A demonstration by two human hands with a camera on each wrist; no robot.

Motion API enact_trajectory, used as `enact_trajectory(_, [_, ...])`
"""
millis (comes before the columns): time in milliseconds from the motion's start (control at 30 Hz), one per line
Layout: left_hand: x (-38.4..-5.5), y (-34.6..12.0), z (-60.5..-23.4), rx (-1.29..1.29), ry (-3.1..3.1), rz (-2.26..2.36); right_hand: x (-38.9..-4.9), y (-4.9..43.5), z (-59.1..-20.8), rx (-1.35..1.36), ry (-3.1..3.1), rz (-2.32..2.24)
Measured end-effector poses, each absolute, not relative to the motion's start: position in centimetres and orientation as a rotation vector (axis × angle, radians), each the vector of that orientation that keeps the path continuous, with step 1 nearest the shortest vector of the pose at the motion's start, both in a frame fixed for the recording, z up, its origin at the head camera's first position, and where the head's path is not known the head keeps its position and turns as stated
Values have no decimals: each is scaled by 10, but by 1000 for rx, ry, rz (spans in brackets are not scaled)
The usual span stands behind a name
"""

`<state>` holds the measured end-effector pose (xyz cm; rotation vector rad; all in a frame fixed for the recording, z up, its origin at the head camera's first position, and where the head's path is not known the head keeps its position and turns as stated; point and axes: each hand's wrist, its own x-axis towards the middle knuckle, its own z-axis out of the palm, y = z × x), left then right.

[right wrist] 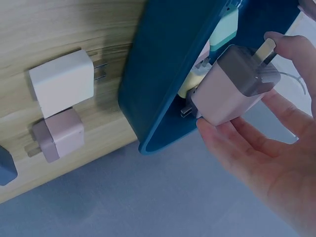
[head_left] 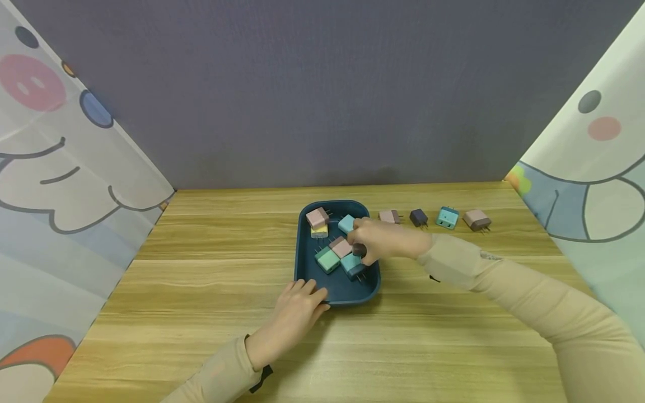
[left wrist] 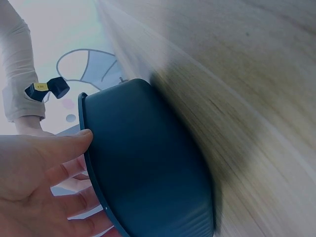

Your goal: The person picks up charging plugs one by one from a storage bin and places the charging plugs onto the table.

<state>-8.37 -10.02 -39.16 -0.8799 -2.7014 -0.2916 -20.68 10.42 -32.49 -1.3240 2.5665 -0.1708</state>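
A dark blue tray holds several plug chargers: a green charger, a yellow charger, pink and light blue ones. My left hand grips the tray's near left rim; in the left wrist view its thumb lies against the outside of the tray wall. Over the tray's right side, my right hand holds a pink and grey charger between thumb and fingertips, prongs showing near the thumb. In the head view the fingers mostly hide that charger.
To the right of the tray stand a pink charger, a dark charger, a light blue charger and another pink one. A white charger shows in the right wrist view. A grey panel borders the table's back.
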Motion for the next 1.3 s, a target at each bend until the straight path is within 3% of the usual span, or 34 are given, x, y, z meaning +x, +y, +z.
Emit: enact_trajectory(1300, [-83, -100, -392, -877, -2700, -286, -220, 164, -318, -1190, 2686, -282])
